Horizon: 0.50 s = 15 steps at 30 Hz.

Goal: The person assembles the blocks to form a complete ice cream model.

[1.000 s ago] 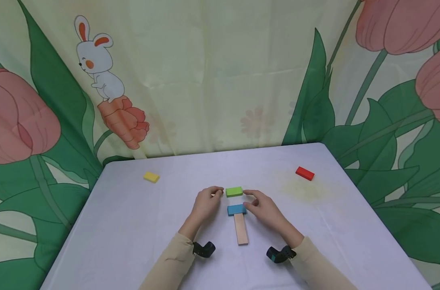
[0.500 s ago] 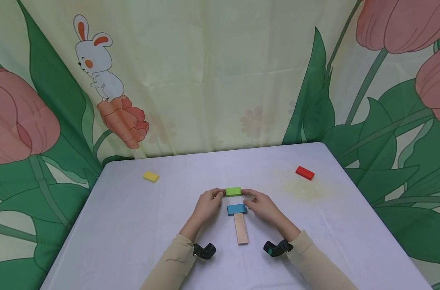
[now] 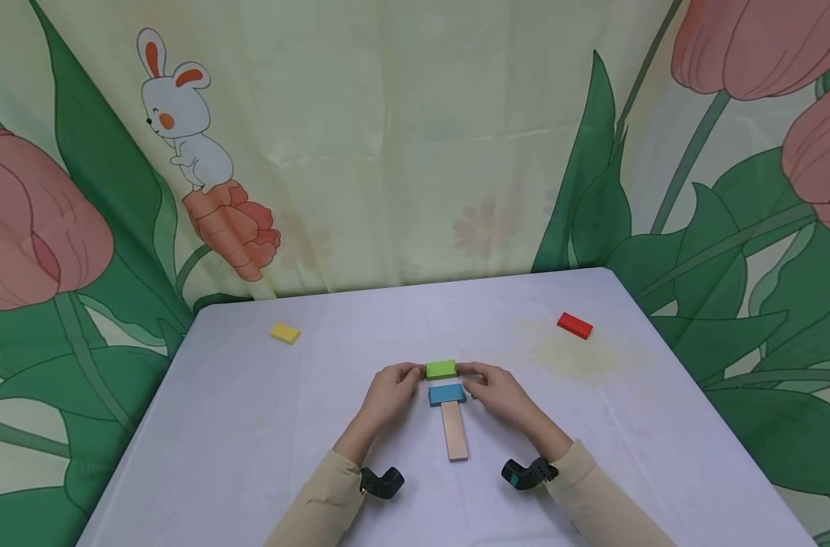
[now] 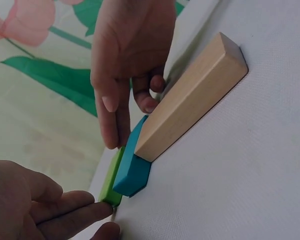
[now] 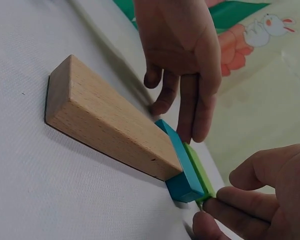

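A green block [image 3: 441,370] lies crosswise on the white table, between the fingertips of both hands. My left hand [image 3: 391,392] touches its left end with extended fingers. At the other end, the extended fingers of my right hand [image 3: 495,390] touch it. Just nearer to me sits a blue block [image 3: 446,394], parallel to the green one, with a narrow gap showing in the head view. A plain wooden block [image 3: 454,431] runs lengthwise toward me, its far end meeting the blue block. The left wrist view shows the fingers of my left hand [image 4: 45,205] beside the green block.
Farther back on the left lies a yellow block [image 3: 285,333]. A red block [image 3: 575,325] lies at the back right. The table [image 3: 203,425] has a white cloth, and a printed curtain [image 3: 415,152] hangs behind its far edge.
Both hands have closed in on the ends of the green block. It has slid slightly toward me, narrowing the gap to the blue block. The other blocks stay put.
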{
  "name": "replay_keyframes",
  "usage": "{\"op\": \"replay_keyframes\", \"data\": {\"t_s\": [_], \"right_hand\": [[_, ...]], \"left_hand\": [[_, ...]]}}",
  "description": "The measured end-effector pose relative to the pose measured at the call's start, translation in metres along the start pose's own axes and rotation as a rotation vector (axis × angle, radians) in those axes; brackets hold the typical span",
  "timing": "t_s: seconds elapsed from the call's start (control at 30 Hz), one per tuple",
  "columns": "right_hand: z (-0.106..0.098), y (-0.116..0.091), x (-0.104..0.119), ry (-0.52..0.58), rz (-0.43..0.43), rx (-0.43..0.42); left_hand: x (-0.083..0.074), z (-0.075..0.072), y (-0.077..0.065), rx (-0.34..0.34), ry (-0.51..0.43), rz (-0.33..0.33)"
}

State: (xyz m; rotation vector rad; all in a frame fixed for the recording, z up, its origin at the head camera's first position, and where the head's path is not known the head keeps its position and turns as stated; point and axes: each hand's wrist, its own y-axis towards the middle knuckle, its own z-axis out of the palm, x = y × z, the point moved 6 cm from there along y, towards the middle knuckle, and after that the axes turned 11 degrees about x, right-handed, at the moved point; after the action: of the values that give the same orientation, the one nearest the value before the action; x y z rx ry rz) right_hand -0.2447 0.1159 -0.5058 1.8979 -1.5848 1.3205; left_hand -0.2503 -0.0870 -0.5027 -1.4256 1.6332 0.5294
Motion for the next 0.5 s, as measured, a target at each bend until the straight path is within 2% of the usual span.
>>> {"op": "replay_keyframes", "data": {"t_s": [0.5], "right_hand": [[0.001, -0.01, -0.003, -0.007, 0.002, 0.008]], "left_hand": [[-0.001, 0.005, -0.011, 0.028, 0.019, 0.009]]}}
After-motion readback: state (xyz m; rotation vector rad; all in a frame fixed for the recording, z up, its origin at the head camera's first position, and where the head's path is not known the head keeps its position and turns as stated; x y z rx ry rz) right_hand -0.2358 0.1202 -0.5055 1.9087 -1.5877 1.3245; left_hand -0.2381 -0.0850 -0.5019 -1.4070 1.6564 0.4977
